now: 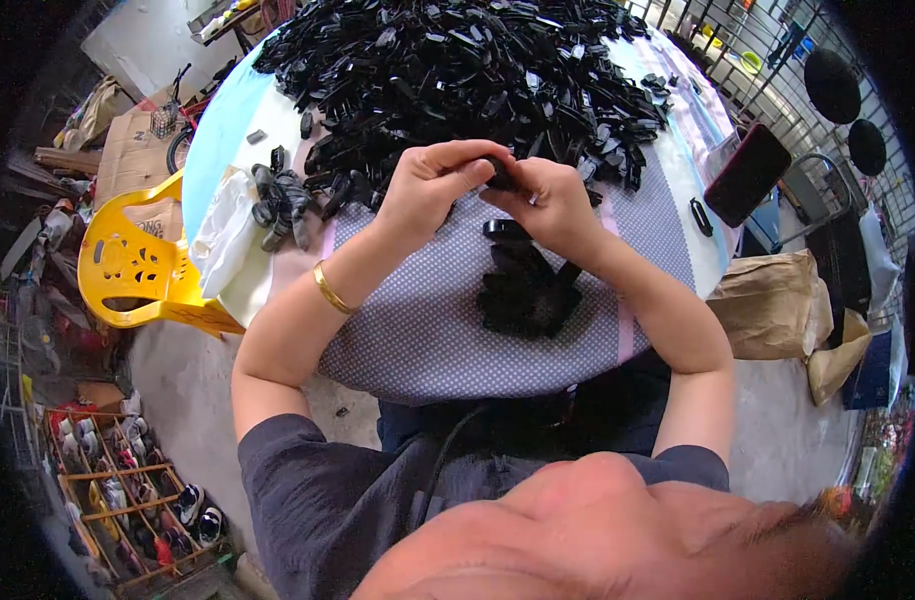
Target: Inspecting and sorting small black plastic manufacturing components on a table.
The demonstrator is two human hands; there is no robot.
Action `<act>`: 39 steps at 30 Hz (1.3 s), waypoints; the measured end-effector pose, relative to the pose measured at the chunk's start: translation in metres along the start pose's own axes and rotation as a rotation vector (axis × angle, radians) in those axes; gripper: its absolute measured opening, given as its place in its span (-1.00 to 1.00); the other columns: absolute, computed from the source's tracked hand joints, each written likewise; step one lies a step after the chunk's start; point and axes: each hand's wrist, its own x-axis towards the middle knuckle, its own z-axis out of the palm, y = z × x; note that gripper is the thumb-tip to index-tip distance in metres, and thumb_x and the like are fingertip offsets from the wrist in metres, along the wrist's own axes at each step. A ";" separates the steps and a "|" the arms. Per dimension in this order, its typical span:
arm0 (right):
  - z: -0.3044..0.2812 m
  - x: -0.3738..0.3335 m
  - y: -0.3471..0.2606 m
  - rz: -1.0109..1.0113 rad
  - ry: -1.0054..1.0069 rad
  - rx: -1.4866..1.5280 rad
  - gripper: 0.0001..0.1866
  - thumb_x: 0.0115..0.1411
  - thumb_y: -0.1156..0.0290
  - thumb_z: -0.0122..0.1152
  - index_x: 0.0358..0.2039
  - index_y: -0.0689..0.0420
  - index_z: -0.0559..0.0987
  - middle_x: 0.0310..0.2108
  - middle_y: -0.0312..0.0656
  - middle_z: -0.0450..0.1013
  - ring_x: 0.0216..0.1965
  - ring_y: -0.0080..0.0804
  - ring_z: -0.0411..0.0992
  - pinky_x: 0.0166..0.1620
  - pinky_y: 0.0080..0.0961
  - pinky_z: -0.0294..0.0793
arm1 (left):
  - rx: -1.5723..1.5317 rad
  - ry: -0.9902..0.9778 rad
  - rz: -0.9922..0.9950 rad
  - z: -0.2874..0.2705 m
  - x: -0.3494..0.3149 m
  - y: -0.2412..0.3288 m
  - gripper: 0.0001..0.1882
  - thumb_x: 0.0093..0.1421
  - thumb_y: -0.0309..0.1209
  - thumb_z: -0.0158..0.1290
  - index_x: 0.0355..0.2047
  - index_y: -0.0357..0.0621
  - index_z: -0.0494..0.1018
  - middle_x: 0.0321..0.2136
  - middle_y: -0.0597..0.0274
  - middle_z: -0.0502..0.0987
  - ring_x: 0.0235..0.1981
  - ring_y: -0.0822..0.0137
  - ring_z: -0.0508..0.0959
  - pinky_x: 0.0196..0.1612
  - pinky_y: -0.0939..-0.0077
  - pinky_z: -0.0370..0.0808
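Over the round table, my left hand (425, 192) and my right hand (559, 208) meet, both closed on one small black piece (499, 176). Fingers cover much of it, so I cannot make out its exact kind. Just beyond lies a wide heap of glossy black plastic pieces (457, 85). Below my right hand, nearer to me, sits a smaller pile of black pieces (527, 298). Dark grey rounded pieces (282, 208) lie to the left, beside a white plastic bag (225, 232).
The table wears a patterned grey cloth (417, 340). A phone-like dark red slab (747, 175) stands off its right edge. A yellow plastic chair (127, 255) touches the left side. Brown paper bags (772, 300) stand right; a shoe rack (127, 500) is low left.
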 end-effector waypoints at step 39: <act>-0.149 0.027 0.147 0.214 0.472 -0.808 -0.72 0.03 0.21 0.17 -0.34 0.15 0.55 -0.42 -0.09 0.51 -0.37 -0.21 0.48 -0.29 -0.41 0.43 | 0.077 -0.304 -0.217 0.028 -0.013 -0.025 -0.45 -0.02 -0.70 0.07 0.02 -0.15 0.31 -0.29 0.29 0.41 -0.22 0.49 0.41 -0.06 0.60 0.39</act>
